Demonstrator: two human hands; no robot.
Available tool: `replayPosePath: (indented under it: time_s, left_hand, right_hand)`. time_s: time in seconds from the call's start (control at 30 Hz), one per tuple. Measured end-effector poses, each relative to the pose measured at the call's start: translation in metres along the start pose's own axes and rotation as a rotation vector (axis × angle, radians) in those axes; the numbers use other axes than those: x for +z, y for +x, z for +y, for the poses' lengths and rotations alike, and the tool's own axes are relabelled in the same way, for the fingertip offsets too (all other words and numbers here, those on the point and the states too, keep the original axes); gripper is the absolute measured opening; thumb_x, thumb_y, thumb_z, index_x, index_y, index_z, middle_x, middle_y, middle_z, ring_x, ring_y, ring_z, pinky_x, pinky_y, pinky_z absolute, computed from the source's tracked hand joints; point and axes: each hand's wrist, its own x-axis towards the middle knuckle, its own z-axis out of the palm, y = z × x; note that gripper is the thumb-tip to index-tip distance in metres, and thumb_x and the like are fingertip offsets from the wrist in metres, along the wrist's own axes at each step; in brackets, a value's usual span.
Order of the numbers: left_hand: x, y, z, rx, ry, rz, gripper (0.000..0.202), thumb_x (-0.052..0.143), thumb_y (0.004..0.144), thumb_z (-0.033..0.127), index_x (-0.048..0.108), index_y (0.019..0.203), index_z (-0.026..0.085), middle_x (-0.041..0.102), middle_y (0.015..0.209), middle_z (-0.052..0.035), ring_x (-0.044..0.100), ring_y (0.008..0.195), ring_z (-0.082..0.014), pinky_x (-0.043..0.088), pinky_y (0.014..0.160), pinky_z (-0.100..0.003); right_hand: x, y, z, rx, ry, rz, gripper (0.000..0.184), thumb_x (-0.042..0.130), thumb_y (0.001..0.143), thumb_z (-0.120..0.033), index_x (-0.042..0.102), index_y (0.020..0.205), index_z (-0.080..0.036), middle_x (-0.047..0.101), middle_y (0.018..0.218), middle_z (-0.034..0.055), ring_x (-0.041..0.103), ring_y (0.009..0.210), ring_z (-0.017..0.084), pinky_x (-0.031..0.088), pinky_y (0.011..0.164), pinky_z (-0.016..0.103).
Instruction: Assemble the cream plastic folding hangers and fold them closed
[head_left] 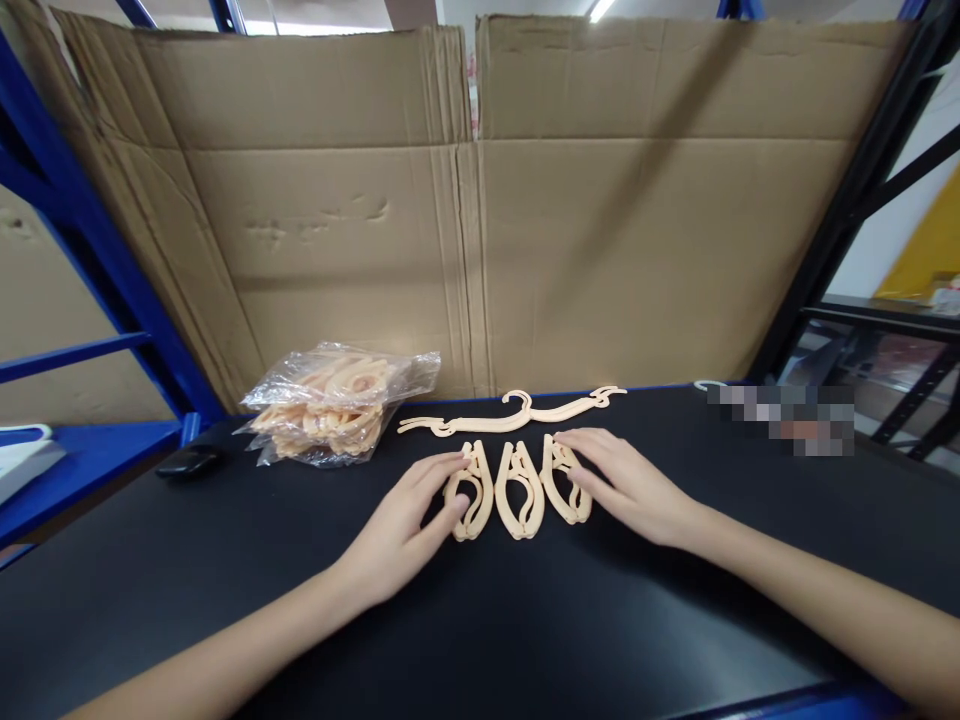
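Note:
Three cream plastic folding hangers lie folded in a row on the black tabletop. My left hand (397, 530) has its fingertips and thumb on the left folded hanger (484, 500), gripping its outer side. On the other end, my right hand (634, 485) takes the right folded hanger (559, 500) between fingers and thumb. Between them the middle folded hanger (504, 505) lies untouched by either hand. Just behind the row rests an unfolded hanger (487, 424), its arms spread and its hook pointing away from me.
A clear plastic bag (337, 400) of several cream hangers sits at the back left, near a small black object (187, 460). Cardboard sheets (337, 220) wall off the back of the black table (450, 640). A pixelated patch covers something at the back right.

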Motion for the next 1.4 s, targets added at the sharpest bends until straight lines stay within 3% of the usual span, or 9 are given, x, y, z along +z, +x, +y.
replayPosePath:
  time_s: [0.07, 0.13, 0.23, 0.33, 0.83, 1.13, 1.4]
  left_hand:
    - [-0.002, 0.004, -0.005, -0.045, -0.044, 0.011, 0.036, 0.041, 0.094, 0.037, 0.054, 0.123, 0.021, 0.059, 0.127, -0.0082, 0.054, 0.118, -0.0246, 0.042, 0.103, -0.042]
    - [-0.002, 0.005, -0.008, -0.065, -0.067, 0.012, 0.034, 0.041, 0.093, 0.037, 0.055, 0.120, 0.022, 0.062, 0.122, -0.0076, 0.057, 0.114, -0.0248, 0.044, 0.099, -0.042]
    - [-0.001, 0.005, -0.008, -0.055, -0.072, 0.015, 0.032, 0.043, 0.092, 0.035, 0.055, 0.119, 0.022, 0.062, 0.120, -0.0075, 0.057, 0.113, -0.0251, 0.044, 0.099, -0.043]
    - [0.000, 0.004, -0.008, -0.051, -0.072, 0.026, 0.031, 0.044, 0.091, 0.034, 0.054, 0.119, 0.022, 0.062, 0.119, -0.0078, 0.057, 0.111, -0.0254, 0.044, 0.099, -0.044]
    - [0.000, 0.003, -0.009, -0.076, -0.102, 0.019, 0.029, 0.045, 0.090, 0.032, 0.055, 0.116, 0.022, 0.062, 0.117, -0.0068, 0.057, 0.111, -0.0241, 0.044, 0.098, -0.041]
    - [0.001, 0.004, -0.012, -0.072, -0.111, 0.007, 0.031, 0.044, 0.090, 0.035, 0.054, 0.116, 0.022, 0.061, 0.119, -0.0074, 0.056, 0.112, -0.0243, 0.043, 0.100, -0.042]
    - [0.002, 0.005, -0.013, -0.075, -0.094, 0.006, 0.032, 0.045, 0.089, 0.037, 0.055, 0.115, 0.022, 0.061, 0.119, -0.0073, 0.056, 0.113, -0.0250, 0.043, 0.099, -0.041]
  right_hand:
    - [0.001, 0.006, 0.014, 0.062, 0.045, 0.106, 0.032, 0.040, 0.093, -0.037, 0.062, 0.109, -0.021, 0.064, 0.112, 0.0091, 0.055, 0.106, 0.024, 0.042, 0.093, 0.043]
    - [0.003, 0.009, 0.027, 0.162, 0.091, 0.158, 0.025, 0.044, 0.090, -0.035, 0.064, 0.094, -0.020, 0.066, 0.093, 0.0066, 0.059, 0.086, 0.021, 0.047, 0.078, 0.037]
    - [0.010, 0.011, 0.038, 0.292, 0.178, 0.175, 0.020, 0.048, 0.085, -0.036, 0.058, 0.079, -0.019, 0.060, 0.074, 0.0020, 0.055, 0.066, 0.016, 0.043, 0.059, 0.029]
    - [0.015, 0.012, 0.041, 0.311, 0.229, 0.182, 0.020, 0.051, 0.082, -0.037, 0.051, 0.072, -0.020, 0.054, 0.065, -0.0014, 0.048, 0.058, 0.013, 0.038, 0.054, 0.026]
    - [0.015, 0.013, 0.046, 0.306, 0.265, 0.209, 0.037, 0.047, 0.085, -0.045, 0.031, 0.060, -0.022, 0.034, 0.058, -0.0053, 0.032, 0.055, 0.012, 0.026, 0.053, 0.027]
    - [0.015, 0.015, 0.049, 0.326, 0.383, 0.266, 0.038, 0.051, 0.081, -0.051, 0.037, 0.061, -0.021, 0.037, 0.059, -0.0045, 0.035, 0.056, 0.012, 0.029, 0.054, 0.027]
    - [0.010, 0.020, 0.066, 0.310, 0.378, 0.245, 0.020, 0.047, 0.078, -0.036, 0.055, 0.071, -0.019, 0.055, 0.066, 0.0010, 0.050, 0.063, 0.015, 0.039, 0.058, 0.028]
